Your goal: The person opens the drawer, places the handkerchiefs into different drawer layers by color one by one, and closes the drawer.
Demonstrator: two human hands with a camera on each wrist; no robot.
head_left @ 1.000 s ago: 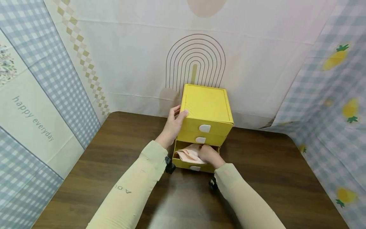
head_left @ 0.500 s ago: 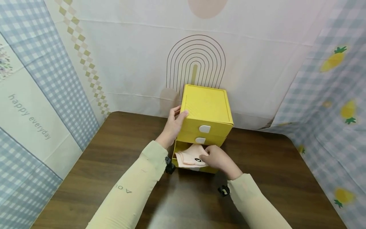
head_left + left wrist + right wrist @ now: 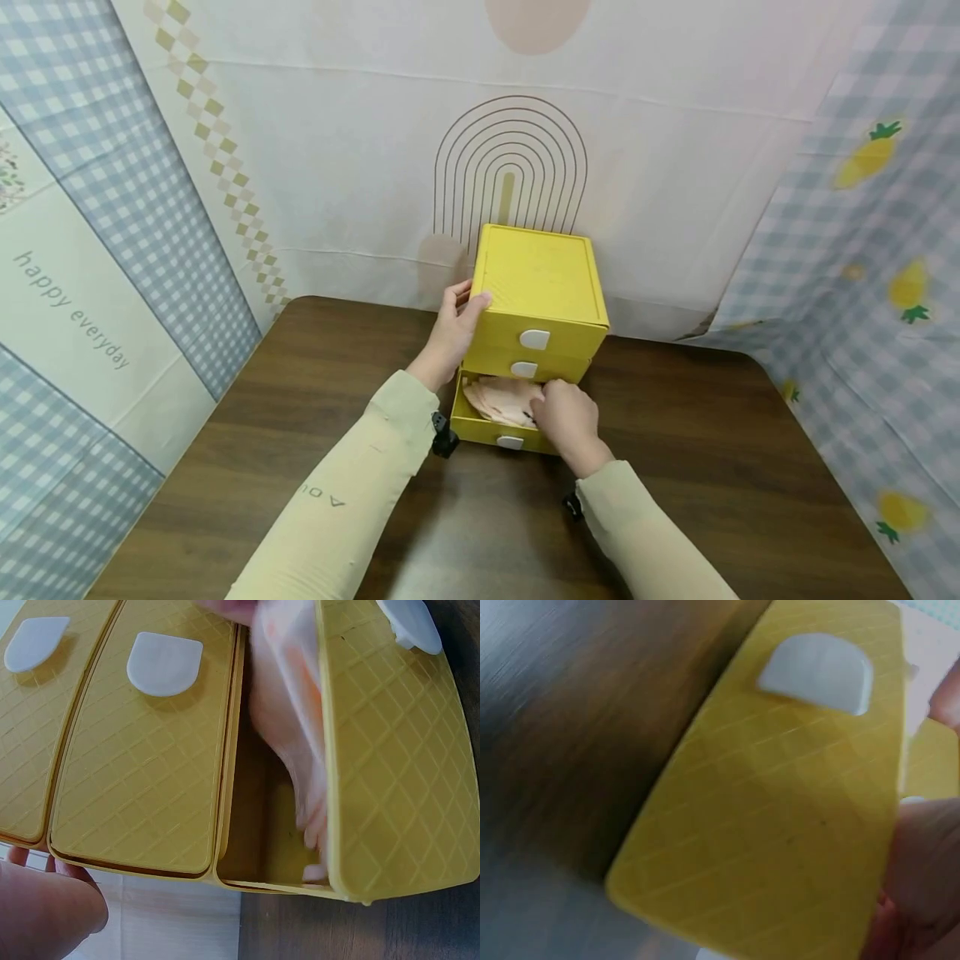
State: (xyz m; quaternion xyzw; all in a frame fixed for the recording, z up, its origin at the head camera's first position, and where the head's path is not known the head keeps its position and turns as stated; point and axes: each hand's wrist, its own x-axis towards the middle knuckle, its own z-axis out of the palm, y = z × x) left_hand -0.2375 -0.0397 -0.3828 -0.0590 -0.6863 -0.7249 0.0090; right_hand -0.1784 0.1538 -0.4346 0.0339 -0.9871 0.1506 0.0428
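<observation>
A yellow three-drawer cabinet (image 3: 540, 275) with white handles stands on the table. Its bottom drawer (image 3: 480, 428) is pulled out, and a pale pink cloth (image 3: 502, 402) with a small dark mark lies bunched in it. My left hand (image 3: 452, 329) rests on the cabinet's left side, its thumb at the top front edge. At the drawer's right side my right hand (image 3: 567, 417) pinches the cloth; its fingertips are partly hidden. In the left wrist view the cloth (image 3: 289, 705) hangs down inside the open drawer. The right wrist view is blurred, with the drawer front (image 3: 757, 802) filling its middle.
The upper drawers, with a white handle (image 3: 535, 339) on the top one, are closed. Behind the cabinet hangs a patterned cloth backdrop (image 3: 337, 167). Brown wooden table (image 3: 675, 467) surface extends to both sides.
My right hand first lifted the cloth partly over the drawer front, then lowered it back inside. The cloth is now lower and more bunched. My left hand has stayed on the cabinet.
</observation>
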